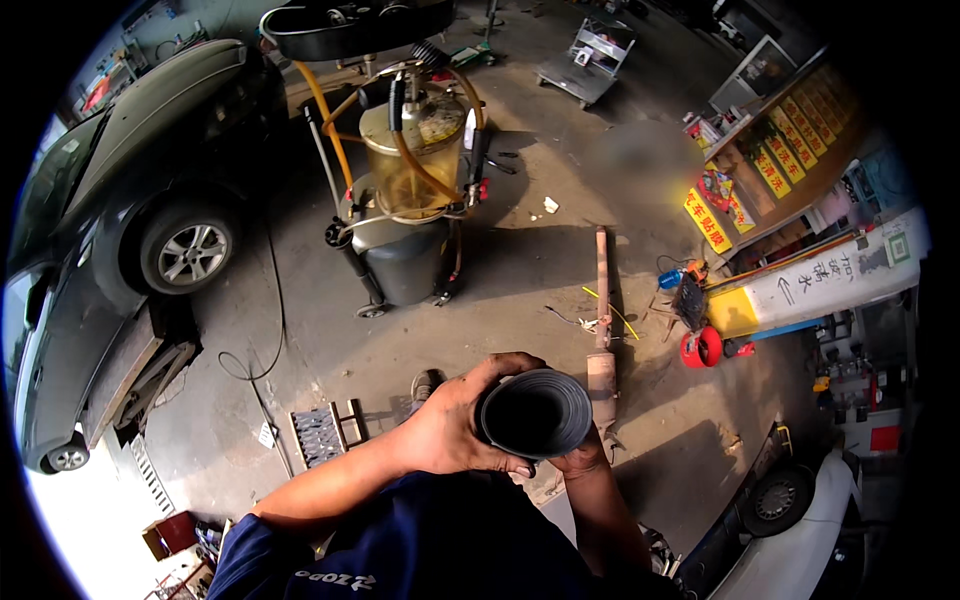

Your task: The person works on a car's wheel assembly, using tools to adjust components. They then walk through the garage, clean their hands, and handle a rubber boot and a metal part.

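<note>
Close in front of my chest I hold a round black rubber boot (540,408), with ribbed rings and a wide, dark hollow mouth facing up. My left hand (456,415) is wrapped round its left side, the fingers over the far edge and the thumb low at the near edge. My right hand (585,456) grips it from the lower right, and the boot hides most of its fingers. Beyond the right hand, a rusty exhaust pipe with a muffler (602,378) lies on the floor.
A wheeled oil drainer (405,240) with yellow hoses stands ahead. On the left a dark car (120,170) sits by a lift; a white car (800,540) is at lower right. A metal step (318,436), a thin hose (281,300), a red round container (701,347) and a cart (590,75) stand around.
</note>
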The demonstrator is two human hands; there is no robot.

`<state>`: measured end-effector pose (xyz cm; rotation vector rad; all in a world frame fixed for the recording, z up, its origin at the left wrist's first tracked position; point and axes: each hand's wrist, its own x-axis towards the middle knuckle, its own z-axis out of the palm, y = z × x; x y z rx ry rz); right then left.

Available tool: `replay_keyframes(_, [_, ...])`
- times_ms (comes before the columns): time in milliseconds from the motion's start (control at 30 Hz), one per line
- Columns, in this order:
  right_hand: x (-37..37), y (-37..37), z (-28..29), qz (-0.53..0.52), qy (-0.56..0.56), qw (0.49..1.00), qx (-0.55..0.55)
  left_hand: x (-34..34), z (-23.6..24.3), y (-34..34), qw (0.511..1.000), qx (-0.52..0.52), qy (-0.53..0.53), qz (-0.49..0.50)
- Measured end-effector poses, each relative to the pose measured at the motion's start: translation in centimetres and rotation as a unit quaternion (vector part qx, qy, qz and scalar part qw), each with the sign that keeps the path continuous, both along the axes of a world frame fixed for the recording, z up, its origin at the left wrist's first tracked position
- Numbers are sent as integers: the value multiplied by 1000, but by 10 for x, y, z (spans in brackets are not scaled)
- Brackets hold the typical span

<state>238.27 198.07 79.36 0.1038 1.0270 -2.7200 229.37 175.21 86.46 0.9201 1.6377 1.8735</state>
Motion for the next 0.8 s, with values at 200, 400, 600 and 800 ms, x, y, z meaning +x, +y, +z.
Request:
replay_keyframes(200, [-59, 5, 50, -41, 47, 994, 89, -76, 6, 20, 996, 59, 45, -53])
replay_keyframes(400, [-86, 35, 38, -126, 23, 980, 155, -142, 5, 28, 983, 93, 135, -81])
replay_keyframes(600, [-112, 41, 57, -132, 64, 973, 179, -178, 25, 39, 993, -56, 76, -72])
replay_keyframes(800, [-120, 64, 29, -105, 42, 992, 63, -194, 24, 51, 983, -13, -119, -138])
